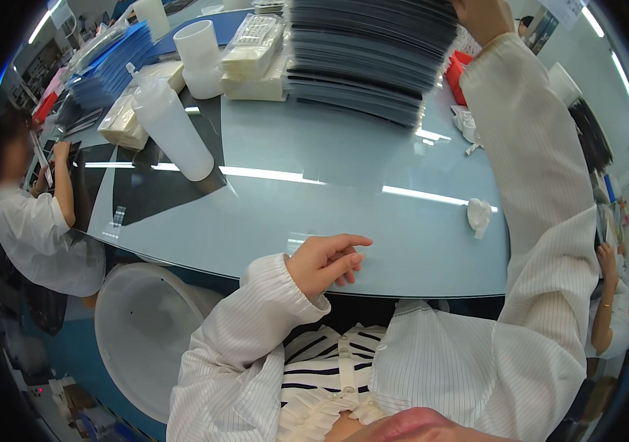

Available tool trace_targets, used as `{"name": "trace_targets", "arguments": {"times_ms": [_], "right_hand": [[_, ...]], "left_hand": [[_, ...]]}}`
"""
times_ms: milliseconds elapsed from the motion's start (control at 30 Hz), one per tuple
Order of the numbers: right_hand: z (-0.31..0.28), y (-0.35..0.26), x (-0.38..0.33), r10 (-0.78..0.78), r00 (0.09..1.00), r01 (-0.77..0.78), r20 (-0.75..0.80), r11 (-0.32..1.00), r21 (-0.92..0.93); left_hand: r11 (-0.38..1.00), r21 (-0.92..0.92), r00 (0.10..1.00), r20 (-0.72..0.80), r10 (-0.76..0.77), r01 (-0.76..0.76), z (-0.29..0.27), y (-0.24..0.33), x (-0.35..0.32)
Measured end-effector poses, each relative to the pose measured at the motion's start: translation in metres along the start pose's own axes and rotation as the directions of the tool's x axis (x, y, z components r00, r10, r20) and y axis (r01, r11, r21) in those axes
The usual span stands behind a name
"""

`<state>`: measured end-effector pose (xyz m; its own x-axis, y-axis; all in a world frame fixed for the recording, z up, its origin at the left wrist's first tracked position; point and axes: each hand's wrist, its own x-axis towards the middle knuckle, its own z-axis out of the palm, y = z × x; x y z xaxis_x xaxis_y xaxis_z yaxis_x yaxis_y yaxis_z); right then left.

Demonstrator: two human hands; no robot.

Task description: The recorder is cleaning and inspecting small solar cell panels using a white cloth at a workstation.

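My left hand [327,261] rests at the near edge of the glossy table, palm turned inward. Its index finger is stretched out, the other fingers are loosely bent, and nothing is in it. My right arm reaches far forward, so my right hand [485,20] is at the upper edge of the view, beside the top right of a tall stack of dark, thin sheets [369,55]. Its fingertips are cut off or hidden there, so I cannot see whether they grip a sheet. A crumpled white tissue [479,215] lies on the table below my right forearm.
A white squeeze bottle [174,132], a white cup-like container [200,55] and wrapped pale packs [254,51] stand at the far left. Behind the stack's right side is a red bin [459,76]. A large white bucket [141,331] stands left of me. Co-workers sit at both sides.
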<state>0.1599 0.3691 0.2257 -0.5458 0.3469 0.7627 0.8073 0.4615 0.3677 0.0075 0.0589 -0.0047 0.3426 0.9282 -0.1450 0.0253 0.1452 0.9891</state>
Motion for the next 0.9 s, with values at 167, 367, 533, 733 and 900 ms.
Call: {"name": "trace_targets", "arguments": {"times_ms": [167,367,533,733,900], "right_hand": [[-0.013,-0.015,0.011,0.17,0.983,-0.16,-0.067,0.978,0.131],[-0.026,0.026,0.007,-0.097,0.956,-0.033,0.276,0.902,0.431],[-0.098,0.015,-0.024,-0.004,1.0,0.017,-0.024,0.842,0.539],[-0.172,-0.088,-0.124,-0.292,0.929,0.336,-0.228,0.923,0.188],[-0.19,-0.143,-0.215,-0.504,0.857,0.508,-0.105,0.795,0.331]], "left_hand": [[1.0,0.004,1.0,-0.016,0.003,-0.003,0.0,-0.004,-0.002],[1.0,-0.003,1.0,-0.027,0.001,-0.001,0.003,-0.004,-0.002],[0.992,-0.1,0.996,-0.053,0.071,-0.076,0.005,-0.006,0.001],[0.808,-0.381,0.89,-0.265,0.37,-0.449,0.001,-0.007,0.011],[0.428,-0.739,0.837,-0.343,0.427,-0.521,0.013,0.038,0.016]]}}
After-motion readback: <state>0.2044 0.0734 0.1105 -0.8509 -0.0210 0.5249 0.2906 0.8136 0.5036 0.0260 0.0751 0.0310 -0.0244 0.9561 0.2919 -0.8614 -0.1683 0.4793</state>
